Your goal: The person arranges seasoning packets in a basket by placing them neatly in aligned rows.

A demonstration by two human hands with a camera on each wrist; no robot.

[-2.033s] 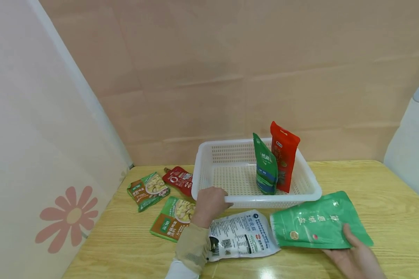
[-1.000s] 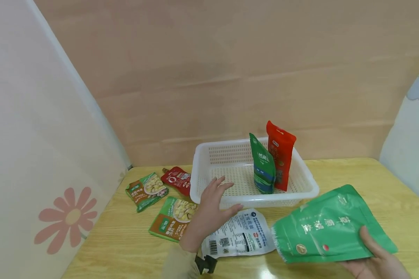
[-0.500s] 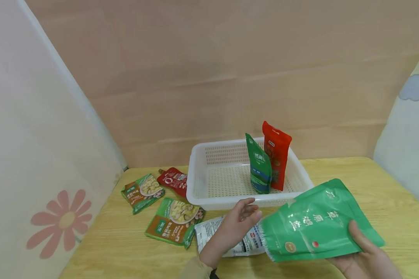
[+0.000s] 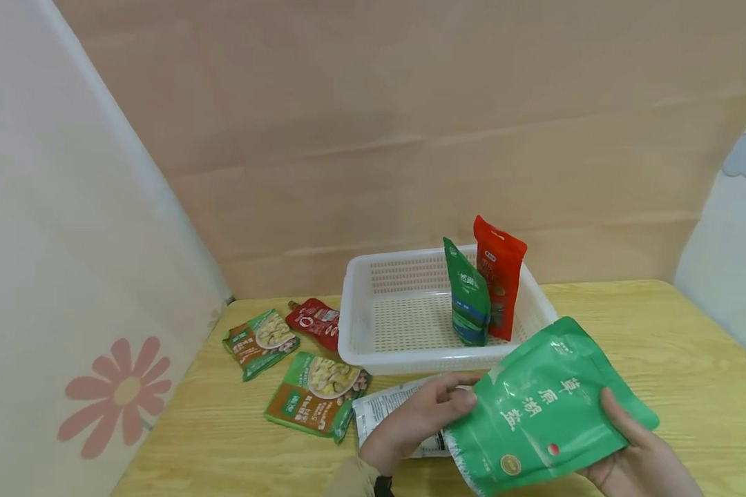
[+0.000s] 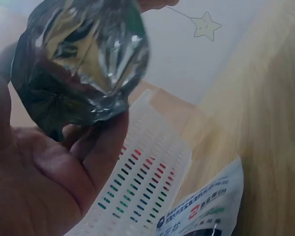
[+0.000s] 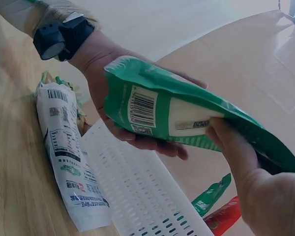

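Observation:
A green salt pouch (image 4: 547,407) with white lettering is held tilted in front of the basket, above the table. My right hand (image 4: 640,459) grips its right end, thumb on the front and fingers behind. My left hand (image 4: 419,417) holds the opposite end. In the right wrist view the left hand (image 6: 103,83) lies around the pouch (image 6: 160,98), whose side shows a barcode. The left wrist view shows the pouch's shiny crinkled bottom (image 5: 88,59) between thumb and fingers. Partly hidden beneath the left forearm is a white salt bag (image 4: 379,407).
A white perforated basket (image 4: 379,357) stands behind the hands. In its right part a green pouch (image 4: 467,297) and a red packet (image 4: 500,276) stand upright. To the left on the table lie two soup-mix packets (image 4: 313,397), (image 4: 261,342) and a red spouted pouch (image 4: 313,321).
My left hand has let go of the basket rim and come down and right onto the green salt pouch. The right hand has lifted the pouch off the table and brought it leftward.

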